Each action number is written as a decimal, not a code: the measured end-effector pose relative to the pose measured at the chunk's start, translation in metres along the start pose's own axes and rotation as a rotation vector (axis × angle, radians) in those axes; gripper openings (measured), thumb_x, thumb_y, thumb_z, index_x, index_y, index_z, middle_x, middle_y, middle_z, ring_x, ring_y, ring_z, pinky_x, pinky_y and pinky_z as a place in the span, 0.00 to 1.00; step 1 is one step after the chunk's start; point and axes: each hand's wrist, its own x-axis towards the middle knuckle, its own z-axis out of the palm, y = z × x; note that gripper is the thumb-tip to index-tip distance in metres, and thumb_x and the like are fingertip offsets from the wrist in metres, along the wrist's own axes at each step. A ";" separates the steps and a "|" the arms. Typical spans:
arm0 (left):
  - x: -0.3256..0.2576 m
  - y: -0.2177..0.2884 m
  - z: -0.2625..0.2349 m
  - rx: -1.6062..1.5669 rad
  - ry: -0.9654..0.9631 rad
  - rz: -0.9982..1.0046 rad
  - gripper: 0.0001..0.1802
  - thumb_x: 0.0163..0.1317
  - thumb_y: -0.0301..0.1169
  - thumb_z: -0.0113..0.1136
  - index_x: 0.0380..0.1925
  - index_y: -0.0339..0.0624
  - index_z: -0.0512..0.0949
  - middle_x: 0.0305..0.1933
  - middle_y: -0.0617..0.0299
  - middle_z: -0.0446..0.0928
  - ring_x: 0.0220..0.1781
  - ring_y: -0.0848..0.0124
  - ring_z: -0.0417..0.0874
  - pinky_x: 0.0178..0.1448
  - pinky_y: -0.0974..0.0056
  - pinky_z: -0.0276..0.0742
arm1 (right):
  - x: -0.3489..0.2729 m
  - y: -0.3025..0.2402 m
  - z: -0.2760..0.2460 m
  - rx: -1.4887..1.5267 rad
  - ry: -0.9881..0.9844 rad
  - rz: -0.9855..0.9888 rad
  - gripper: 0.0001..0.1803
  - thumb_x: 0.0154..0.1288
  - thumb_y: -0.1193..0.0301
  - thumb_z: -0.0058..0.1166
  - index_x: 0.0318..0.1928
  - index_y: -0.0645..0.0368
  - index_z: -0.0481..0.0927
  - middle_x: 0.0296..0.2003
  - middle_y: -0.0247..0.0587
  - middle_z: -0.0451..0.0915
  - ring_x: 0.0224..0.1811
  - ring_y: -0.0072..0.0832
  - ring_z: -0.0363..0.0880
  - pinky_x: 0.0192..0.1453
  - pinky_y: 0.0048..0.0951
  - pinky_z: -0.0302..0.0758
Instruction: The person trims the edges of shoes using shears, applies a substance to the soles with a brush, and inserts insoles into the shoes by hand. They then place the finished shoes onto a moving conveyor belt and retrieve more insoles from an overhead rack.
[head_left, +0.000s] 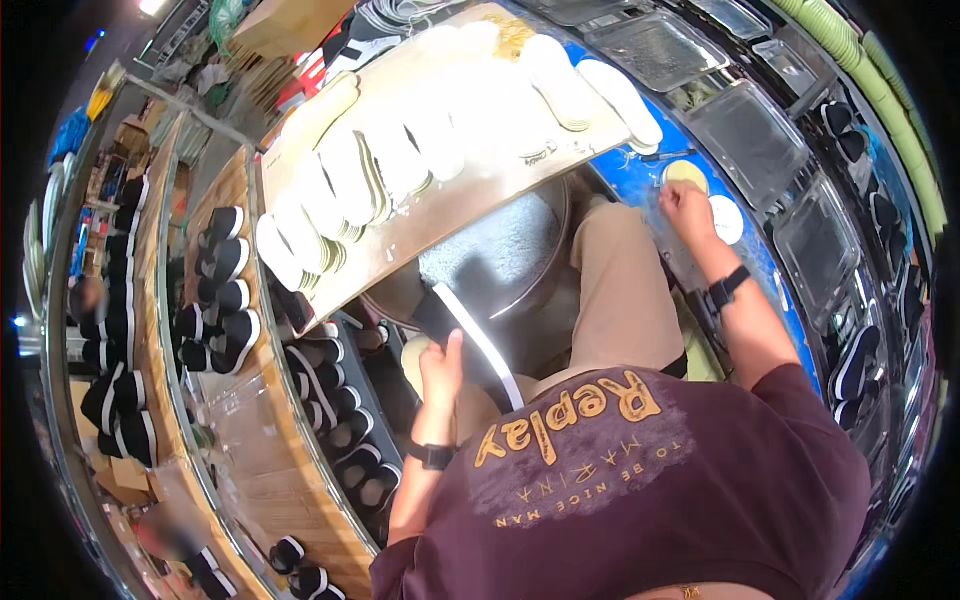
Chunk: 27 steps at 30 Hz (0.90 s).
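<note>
The head view shows a black shoe with a long, smooth white band (478,340) along its edge, held lengthwise near the person's lap, close to a round metal basin (535,290). The bare left hand (440,378) grasps it from the left, fingers wrapped in and thumb raised. The right hand (686,210) is curled at the near rim of a shallow, round pot with a pale yellow inside (685,176); whether its fingers pinch anything cannot be told. Just beside the pot lie a flat white disc (727,220) and a slim dark tool (668,155), all on a glossy blue surface (632,178).

The basin has a curved rim and a speckled, blue-grey interior. Above it, a flat pale board with a straight front edge (500,192) bears smooth, elongated white soles (350,180), many stacked in leaning layers, partly washed out by glare. Smooth beige trousers (625,300) and a soft maroon T-shirt (760,460) cover the person. Leftward, wood-grained shelves (285,420) carry black shoes with white soles (232,260); rightward stand rectangular metal trays (748,130), and a ribbed green hose (850,60) curves past them.
</note>
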 end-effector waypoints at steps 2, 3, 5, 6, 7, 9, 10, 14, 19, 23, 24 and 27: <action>-0.001 -0.015 0.008 -0.223 -0.008 -0.055 0.16 0.65 0.38 0.62 0.30 0.34 0.78 0.26 0.66 0.75 0.28 0.78 0.70 0.32 0.67 0.68 | 0.034 0.021 0.003 -0.066 0.210 -0.159 0.07 0.56 0.71 0.58 0.36 0.58 0.82 0.31 0.48 0.81 0.35 0.46 0.80 0.41 0.42 0.77; 0.001 -0.025 0.012 -0.448 -0.014 -0.120 0.18 0.64 0.40 0.63 0.26 0.34 0.76 0.20 0.68 0.71 0.22 0.79 0.66 0.25 0.68 0.64 | 0.048 0.025 0.003 -0.067 0.215 -0.158 0.07 0.56 0.71 0.58 0.36 0.58 0.82 0.31 0.48 0.81 0.35 0.46 0.80 0.41 0.42 0.77; 0.001 -0.017 0.009 -0.540 -0.066 -0.135 0.16 0.64 0.39 0.63 0.30 0.34 0.78 0.25 0.68 0.74 0.26 0.80 0.68 0.30 0.70 0.66 | 0.065 0.026 0.000 -0.253 0.212 -0.091 0.08 0.55 0.68 0.61 0.34 0.58 0.83 0.31 0.47 0.82 0.34 0.44 0.81 0.40 0.41 0.77; 0.000 -0.006 0.006 -0.502 -0.061 -0.124 0.16 0.64 0.39 0.63 0.32 0.34 0.78 0.26 0.69 0.75 0.27 0.80 0.69 0.32 0.71 0.67 | 0.069 0.029 -0.007 -0.258 0.209 -0.081 0.08 0.55 0.68 0.61 0.34 0.58 0.83 0.31 0.47 0.82 0.34 0.44 0.81 0.40 0.41 0.77; 0.000 -0.002 0.004 -0.499 -0.061 -0.126 0.16 0.64 0.39 0.63 0.32 0.34 0.78 0.26 0.69 0.75 0.27 0.80 0.69 0.32 0.71 0.67 | 0.076 0.026 -0.015 -0.377 0.018 0.102 0.09 0.53 0.68 0.63 0.34 0.58 0.84 0.32 0.47 0.83 0.36 0.44 0.82 0.42 0.41 0.78; -0.001 0.000 0.004 -0.542 -0.064 -0.215 0.16 0.65 0.38 0.63 0.36 0.33 0.79 0.29 0.69 0.76 0.28 0.80 0.70 0.33 0.71 0.68 | 0.076 0.026 -0.024 -0.545 -0.276 0.336 0.11 0.51 0.64 0.66 0.34 0.54 0.86 0.35 0.46 0.85 0.41 0.42 0.84 0.46 0.39 0.78; 0.000 -0.004 0.003 -0.539 -0.067 -0.214 0.16 0.65 0.38 0.63 0.36 0.33 0.79 0.29 0.69 0.76 0.28 0.80 0.70 0.33 0.71 0.68 | 0.069 0.032 -0.022 -0.544 -0.277 0.340 0.11 0.51 0.64 0.66 0.34 0.54 0.86 0.35 0.46 0.85 0.41 0.42 0.84 0.46 0.39 0.78; 0.002 -0.012 0.004 -0.536 -0.127 -0.266 0.16 0.66 0.37 0.61 0.42 0.32 0.79 0.41 0.62 0.81 0.40 0.75 0.77 0.48 0.68 0.72 | 0.036 0.061 -0.003 -0.278 -0.316 0.272 0.12 0.53 0.63 0.66 0.35 0.55 0.86 0.37 0.49 0.83 0.40 0.44 0.83 0.46 0.39 0.76; 0.005 -0.010 0.005 -0.562 -0.106 -0.146 0.14 0.66 0.35 0.60 0.40 0.32 0.79 0.36 0.65 0.80 0.35 0.79 0.75 0.42 0.71 0.72 | 0.030 0.079 0.005 -0.177 -0.150 0.141 0.09 0.56 0.66 0.61 0.34 0.57 0.85 0.38 0.50 0.81 0.43 0.46 0.81 0.47 0.40 0.75; 0.008 -0.031 0.004 -0.346 -0.088 -0.166 0.18 0.64 0.40 0.63 0.31 0.32 0.79 0.24 0.68 0.74 0.26 0.78 0.70 0.30 0.66 0.69 | 0.032 0.057 0.011 -0.374 0.167 -0.179 0.04 0.54 0.73 0.56 0.27 0.61 0.80 0.32 0.51 0.79 0.37 0.50 0.77 0.42 0.45 0.73; 0.008 -0.045 0.007 -0.326 -0.077 -0.189 0.19 0.64 0.41 0.63 0.29 0.31 0.79 0.22 0.68 0.73 0.25 0.78 0.70 0.28 0.66 0.69 | 0.034 0.025 0.001 -0.385 0.236 -0.241 0.05 0.53 0.74 0.56 0.24 0.62 0.78 0.30 0.51 0.78 0.35 0.50 0.76 0.39 0.47 0.72; 0.010 -0.015 0.000 -0.321 -0.142 -0.249 0.19 0.64 0.40 0.63 0.32 0.29 0.79 0.25 0.64 0.77 0.26 0.76 0.72 0.30 0.64 0.71 | 0.010 -0.045 -0.002 0.091 0.209 -0.319 0.03 0.52 0.80 0.53 0.26 0.61 0.72 0.31 0.46 0.76 0.34 0.45 0.75 0.37 0.41 0.72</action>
